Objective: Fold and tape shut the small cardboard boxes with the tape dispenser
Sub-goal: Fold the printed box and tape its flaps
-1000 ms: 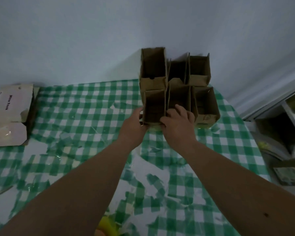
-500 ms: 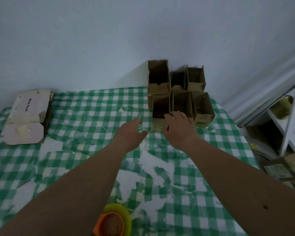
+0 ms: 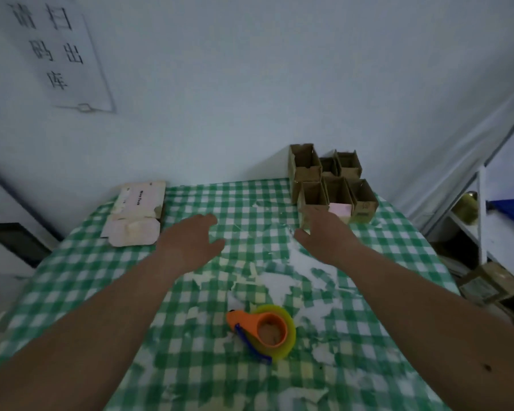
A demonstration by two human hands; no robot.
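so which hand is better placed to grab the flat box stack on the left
Left, probably. The left hand is open and empty, close to the flat stack; the right hand is over by the boxes.

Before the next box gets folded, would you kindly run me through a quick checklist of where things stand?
1. Left hand free: ok, open, holding nothing.
2. Right hand free: ok, open, just in front of the boxes.
3. Tape dispenser within reach: ok, on the table between the forearms.
4. Flat stock available: ok, flat pile at far left.
5. Tape left on roll: cannot tell.
6. Stacked boxes taped shut: not ok, their open ends face the camera.
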